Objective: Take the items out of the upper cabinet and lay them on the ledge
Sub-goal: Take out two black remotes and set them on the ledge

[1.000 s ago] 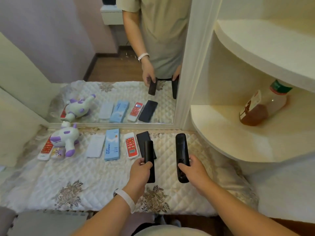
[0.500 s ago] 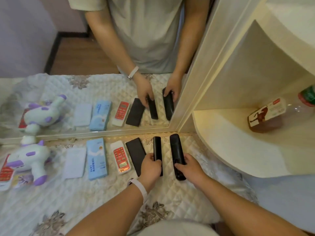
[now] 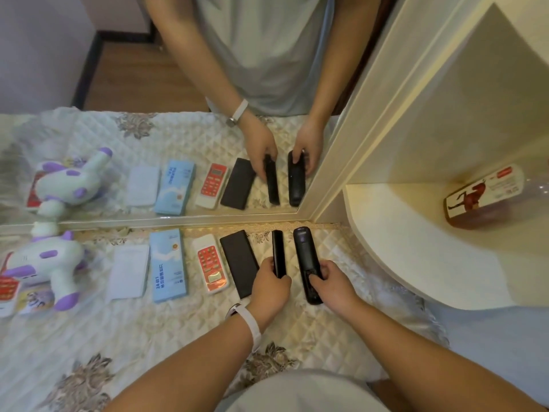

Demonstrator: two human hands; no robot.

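A row of small things lines the quilt-covered ledge (image 3: 148, 337) at the foot of a mirror (image 3: 124, 84): from the left, a white-and-purple plush toy (image 3: 47, 260), a flat white pack (image 3: 129, 272), a blue box (image 3: 167, 264), a white remote with red keys (image 3: 211, 263) and a flat black slab (image 3: 239, 263). Just beside the slab, the person's left hand (image 3: 270, 288) curls round the near end of a slim black remote (image 3: 278, 251), which looks turned onto its narrow edge with its far end towards the mirror. To its right, the right hand (image 3: 335, 283) pinches the near half of a broader black remote (image 3: 306, 257), thumb on the keypad side. Whether either remote already rests on the quilt cannot be told from this angle.

The step in hand appears to be setting both remotes down at the right end of the row. Doing it well likely means rolling the slim one flat before letting go, since on its edge it could tip against the slab. Both should lie parallel to their neighbours with a gap between, and the fingers should open only once each is fully borne by the cloth. The soft quilt should stop any sliding.

On the curved shelf (image 3: 416, 248) at far right, a bottle of amber drink (image 3: 484, 197) lies on its side.
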